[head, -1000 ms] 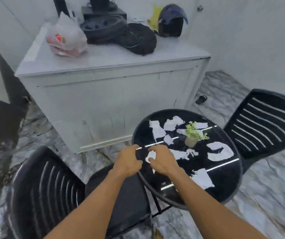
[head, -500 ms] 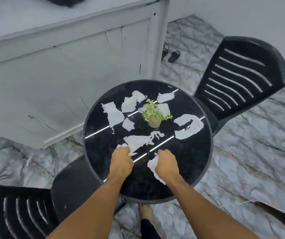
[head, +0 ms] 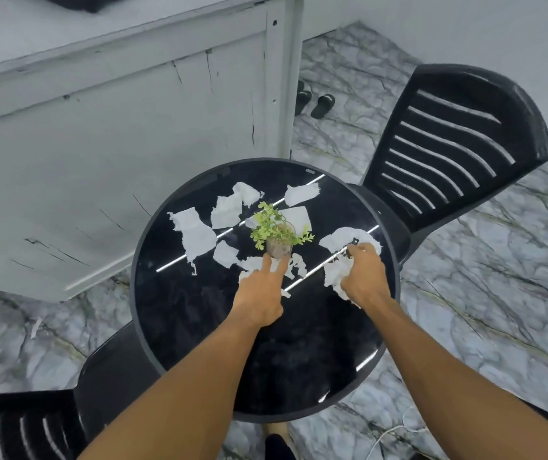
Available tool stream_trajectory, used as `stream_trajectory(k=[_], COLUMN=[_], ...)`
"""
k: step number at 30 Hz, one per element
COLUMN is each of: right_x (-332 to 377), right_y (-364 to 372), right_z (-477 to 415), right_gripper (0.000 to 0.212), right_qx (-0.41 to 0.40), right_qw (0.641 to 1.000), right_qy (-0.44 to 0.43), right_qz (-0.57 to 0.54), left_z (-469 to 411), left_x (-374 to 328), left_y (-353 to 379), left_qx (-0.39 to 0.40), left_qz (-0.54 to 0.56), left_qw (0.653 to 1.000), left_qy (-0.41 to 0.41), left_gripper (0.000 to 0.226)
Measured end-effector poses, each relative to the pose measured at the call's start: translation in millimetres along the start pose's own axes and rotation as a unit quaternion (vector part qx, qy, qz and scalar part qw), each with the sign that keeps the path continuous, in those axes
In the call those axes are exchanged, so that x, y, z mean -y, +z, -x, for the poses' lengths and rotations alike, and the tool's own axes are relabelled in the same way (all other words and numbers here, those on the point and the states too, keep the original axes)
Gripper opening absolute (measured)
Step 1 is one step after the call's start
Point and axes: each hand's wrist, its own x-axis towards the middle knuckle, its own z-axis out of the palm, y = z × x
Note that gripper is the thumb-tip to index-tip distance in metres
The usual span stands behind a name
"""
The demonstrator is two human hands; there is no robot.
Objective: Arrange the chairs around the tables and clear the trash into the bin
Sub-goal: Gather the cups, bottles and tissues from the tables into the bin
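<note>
So my right hand (head: 363,277) is clamped on a wad (head: 334,277) of torn paper, and its fingertips are also pinching at the curved scrap (head: 338,239) on the right side of the table (head: 199,327). My left hand (head: 261,295) is spread out with the fingers straight, pressing on the near scrap (head: 252,262) right at the foot of the little pot (head: 279,249). The other scraps (head: 194,235) lie across the far half of the top, around the pot.

What worries me: my left fingertips are touching the pot or just short of it, can't quite tell. If I rake that scrap toward me carelessly, I'd guess the pot tips over.

The top is glossy, so thin paper probably slides instead of lifting. A quick swipe could send bits over the rim onto the floor (head: 465,293).

The right fist looks pretty full too, and grabbing one more piece could make the wad shed some.

The far chair (head: 448,144) and the near chair (head: 116,376) both sit close to the table, so a dropped bit might land on a seat.

No bin in view, so I'll be carrying loose paper somewhere.
</note>
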Motion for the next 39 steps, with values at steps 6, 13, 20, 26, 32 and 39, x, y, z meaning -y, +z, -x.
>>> stream_trajectory(k=[6,13,20,26,32,39], right_x=[-17,-8,32,73,155,310], right_y=[2,16,38,54,68,98], right_z=[-30,-24,20,57,121,240], right_gripper=[0.091,0.032,0.048,0.046,0.042,0.023], right_qx=[0.091,0.053,0.074,0.116,0.12,0.107], right_qw=[0.992,0.992,0.989,0.988,0.978,0.936], right_qy=[0.001,-0.039,-0.095,-0.095,-0.173,-0.328], right_qz=[0.091,0.109,0.085,0.039,0.002,-0.067], left_z=[-16,-12,18,64,144,306], left_x=[-17,-13,17,59,113,220], left_y=[8,10,12,5,-11,-63], left_qx=[-0.011,-0.038,-0.051,-0.085,-0.157,-0.32], left_qz=[-0.054,-0.005,0.077,0.162,0.234,0.257], left_qw=[0.998,0.999,0.995,0.98,0.95,0.89], left_qy=[0.001,0.019,-0.021,-0.078,-0.137,-0.199], left_gripper=[0.077,0.023,0.017,0.017,0.023,0.019])
